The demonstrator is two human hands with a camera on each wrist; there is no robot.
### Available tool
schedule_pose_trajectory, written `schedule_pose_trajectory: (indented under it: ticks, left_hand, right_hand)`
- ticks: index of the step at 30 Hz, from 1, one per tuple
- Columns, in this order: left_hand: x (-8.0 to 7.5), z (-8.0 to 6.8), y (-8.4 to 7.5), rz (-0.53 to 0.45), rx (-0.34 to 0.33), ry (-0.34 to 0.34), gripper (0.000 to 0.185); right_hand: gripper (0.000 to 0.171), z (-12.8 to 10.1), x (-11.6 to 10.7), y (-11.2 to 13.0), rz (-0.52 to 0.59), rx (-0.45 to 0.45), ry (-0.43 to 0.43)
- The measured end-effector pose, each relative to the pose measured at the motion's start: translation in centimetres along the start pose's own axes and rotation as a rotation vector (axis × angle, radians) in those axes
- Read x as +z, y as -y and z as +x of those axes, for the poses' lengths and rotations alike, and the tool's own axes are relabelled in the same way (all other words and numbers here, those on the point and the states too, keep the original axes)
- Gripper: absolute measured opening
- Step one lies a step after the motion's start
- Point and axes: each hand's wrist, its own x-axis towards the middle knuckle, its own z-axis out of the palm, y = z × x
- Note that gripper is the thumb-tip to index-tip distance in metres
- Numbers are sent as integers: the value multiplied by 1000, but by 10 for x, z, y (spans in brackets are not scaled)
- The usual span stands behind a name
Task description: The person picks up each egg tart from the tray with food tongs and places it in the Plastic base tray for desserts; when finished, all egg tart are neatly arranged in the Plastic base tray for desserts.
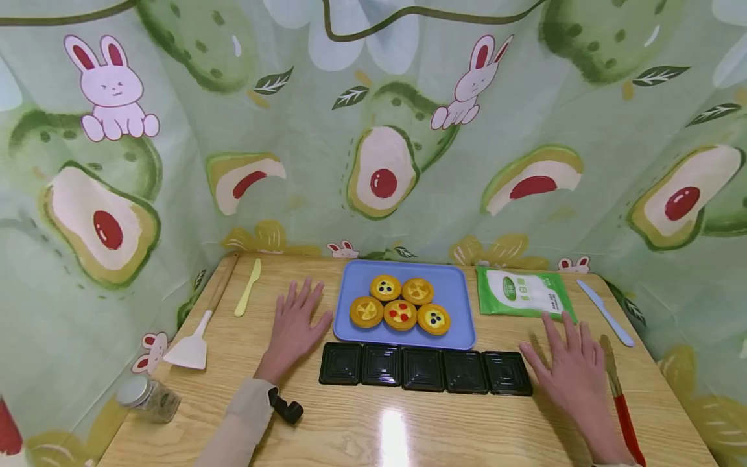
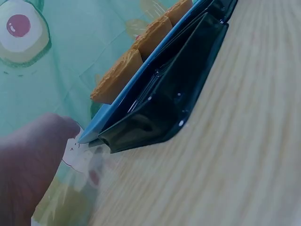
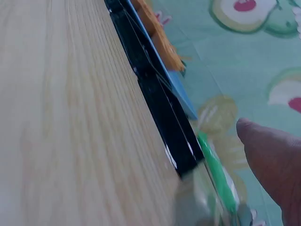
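Note:
My left hand (image 1: 294, 327) lies over the table left of a blue tray (image 1: 344, 305), fingers spread and holding nothing. Several round tarts (image 1: 400, 315) sit on that tray, some topped with dark berries, one with red pieces. In front of the tray stands a row of black square plastic trays (image 1: 423, 370). My right hand (image 1: 569, 370), also spread and without anything in it, is to the right of the row. Just beyond its fingertips lies a green and white packet (image 1: 525, 292). The left wrist view shows the left thumb (image 2: 37, 155) apart from the tray corner.
On the left are a white spatula with a wooden handle (image 1: 189, 350), a yellow plastic knife (image 1: 248, 287) and a lidded jar (image 1: 148, 399). A blue plastic knife (image 1: 605, 312) and red-handled tongs (image 1: 627, 428) lie on the right. A patterned curtain (image 1: 315, 194) backs the table.

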Motion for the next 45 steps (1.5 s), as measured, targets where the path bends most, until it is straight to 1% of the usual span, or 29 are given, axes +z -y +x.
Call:
schedule_pose_trajectory:
  ticks: [4, 7, 13, 14, 17, 20, 21, 24, 27, 30, 35, 37, 39, 45]
  left_hand:
    - [7, 6, -1, -14, 15, 40, 73]
    - [12, 10, -2, -44, 42, 61, 73]
    - [18, 14, -2, -113, 82, 69, 70]
    - [19, 15, -2, -120, 91, 72, 70]
    - [25, 18, -3, -123, 121, 84, 69]
    - [29, 21, -3, -99, 127, 96, 70]
    - [30, 22, -3, -88, 124, 99, 70]
    - [32, 23, -3, -58, 126, 101, 70]
    - [30, 25, -4, -62, 154, 93, 69]
    - [28, 26, -5, -69, 188, 82, 66]
    - [31, 28, -6, -57, 206, 76, 63]
    - [32, 29, -6, -57, 207, 76, 63]
    - [33, 30, -7, -59, 208, 77, 63]
    - [30, 28, -7, -43, 192, 89, 63]
  right_hand:
    - [95, -15, -6, -15, 25, 94, 37]
    - [104, -25, -8, -24, 9, 160, 55]
    - [114, -38, -7, -34, 15, 290, 126]
    - [115, -40, -7, -35, 13, 307, 124]
    - [117, -44, -8, -40, -7, 360, 81]
    - [116, -46, -11, -43, -18, 407, 12]
    - [116, -47, -11, -44, -20, 428, 14]
    - [113, -51, -11, -46, -18, 484, 51]
    - [105, -55, -8, -46, -19, 540, 108]
    - [99, -56, -7, -45, -26, 582, 139]
    - [101, -57, -8, -45, -37, 641, 192]
    - [102, -59, -9, -45, -37, 657, 200]
    - [100, -61, -11, -46, -39, 656, 191]
    - [95, -66, -10, -49, -60, 611, 164]
